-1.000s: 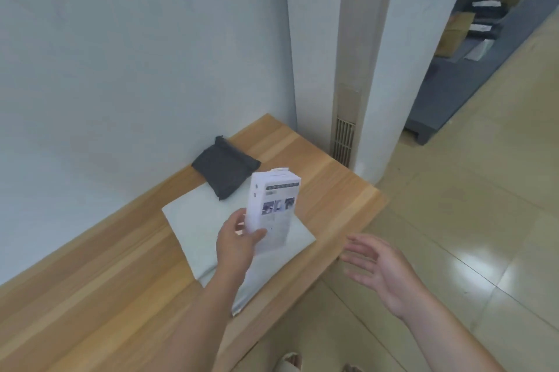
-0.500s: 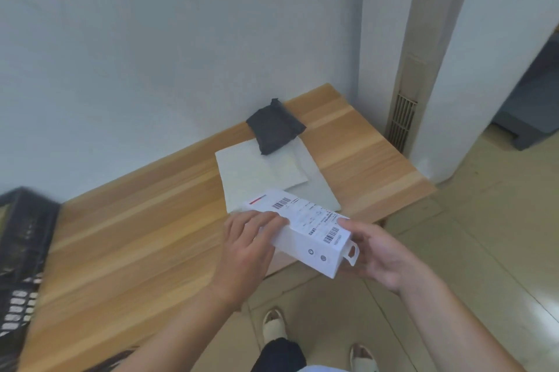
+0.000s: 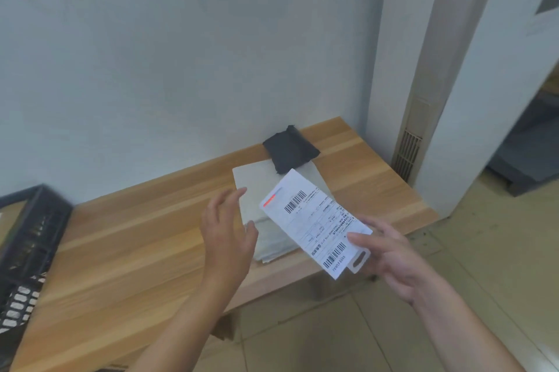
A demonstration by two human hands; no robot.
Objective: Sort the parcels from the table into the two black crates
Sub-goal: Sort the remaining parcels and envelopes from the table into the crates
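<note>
A white box parcel [image 3: 314,221] with a barcode shipping label faces up above the table's front edge. My right hand [image 3: 390,256] holds its near end, thumb on the label and fingers beneath. My left hand [image 3: 227,235] hovers just left of the box with fingers spread, touching nothing. On the wooden table [image 3: 136,250] lie a flat pale grey parcel [image 3: 257,187] and, partly on its far corner, a small dark grey bag parcel [image 3: 289,149]. One black crate [image 3: 27,238] stands at the table's left end, only partly in view.
A white wall runs behind the table. A pillar with a vent grille [image 3: 406,153] stands off the table's right end. Tiled floor [image 3: 484,265] lies to the right and below.
My left hand has let go of the white box and opened beside it. My right hand now holds the box alone, label up. The view shifted left, showing more of the crate.
</note>
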